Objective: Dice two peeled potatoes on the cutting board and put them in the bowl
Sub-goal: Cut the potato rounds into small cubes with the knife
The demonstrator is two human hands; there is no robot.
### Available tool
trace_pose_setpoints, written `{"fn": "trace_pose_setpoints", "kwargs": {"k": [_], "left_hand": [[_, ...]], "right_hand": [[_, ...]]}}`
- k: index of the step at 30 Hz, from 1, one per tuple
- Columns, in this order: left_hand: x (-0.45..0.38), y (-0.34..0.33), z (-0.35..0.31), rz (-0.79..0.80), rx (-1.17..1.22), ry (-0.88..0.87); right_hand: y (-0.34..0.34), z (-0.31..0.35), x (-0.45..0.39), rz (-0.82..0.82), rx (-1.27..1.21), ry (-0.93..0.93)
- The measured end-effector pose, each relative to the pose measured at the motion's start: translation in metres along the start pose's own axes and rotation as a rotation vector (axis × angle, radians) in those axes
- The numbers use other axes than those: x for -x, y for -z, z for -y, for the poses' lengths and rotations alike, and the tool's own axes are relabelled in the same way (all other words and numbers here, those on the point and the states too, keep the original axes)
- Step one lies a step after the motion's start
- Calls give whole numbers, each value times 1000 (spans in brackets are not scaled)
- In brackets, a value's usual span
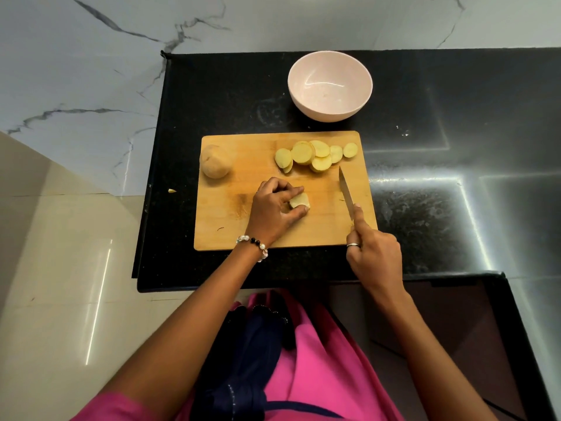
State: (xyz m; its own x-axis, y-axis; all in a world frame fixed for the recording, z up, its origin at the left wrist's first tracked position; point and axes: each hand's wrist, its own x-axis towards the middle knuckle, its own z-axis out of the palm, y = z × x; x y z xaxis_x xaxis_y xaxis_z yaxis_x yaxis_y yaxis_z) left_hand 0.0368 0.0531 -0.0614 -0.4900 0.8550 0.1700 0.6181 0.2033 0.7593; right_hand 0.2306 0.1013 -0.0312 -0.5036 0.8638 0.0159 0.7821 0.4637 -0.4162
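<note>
On the one cutting board [243,232], one whole potato [215,161] sits far left. Your left hand [273,208] pinches one potato end piece [299,202]. About seven slices [315,154] lie behind. Your right hand [375,253] grips one knife [346,189]. One bowl [330,85] stands on the worktop [425,192].

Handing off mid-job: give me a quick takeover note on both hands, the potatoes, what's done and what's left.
Left hand grips the potato end piece on the cutting board.
Right hand holds the knife, blade lifted to the right of that piece.
Potato slices lie at the board's far side; whole potato at its far-left corner.
Bowl has no potato in it.
Left: dice everything, fill the bowl.
</note>
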Motion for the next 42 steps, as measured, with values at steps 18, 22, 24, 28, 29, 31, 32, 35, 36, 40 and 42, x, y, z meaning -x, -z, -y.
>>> {"fn": "trace_pose_setpoints", "kwargs": {"k": [18,22,24,28,29,31,32,35,36,40,42], "left_hand": [[2,1,5,-18,14,-14],[2,0,5,-19,2,-15],[3,-2,4,-24,-17,-15],[4,-2,1,-34,-20,-12],[4,-2,1,-35,-16,-10],[4,-1,0,-34,-15,-3],[5,-1,-1,-35,-16,0],[6,0,-2,-46,-6,4],[6,0,-2,-47,-7,4],[6,1,-2,-47,-8,9],[7,2,-2,-40,-20,9]], "right_hand": [[-15,46,27,153,184,129],[-25,57,20,126,243,128],[-25,60,24,150,257,105],[-21,55,40,169,263,95],[-20,53,41,160,262,97],[-20,51,36,134,259,104],[-19,49,32,126,261,101],[-16,42,21,92,241,88],[-14,39,18,73,223,82],[-9,30,16,48,125,44],[-10,32,20,41,81,64]]}}
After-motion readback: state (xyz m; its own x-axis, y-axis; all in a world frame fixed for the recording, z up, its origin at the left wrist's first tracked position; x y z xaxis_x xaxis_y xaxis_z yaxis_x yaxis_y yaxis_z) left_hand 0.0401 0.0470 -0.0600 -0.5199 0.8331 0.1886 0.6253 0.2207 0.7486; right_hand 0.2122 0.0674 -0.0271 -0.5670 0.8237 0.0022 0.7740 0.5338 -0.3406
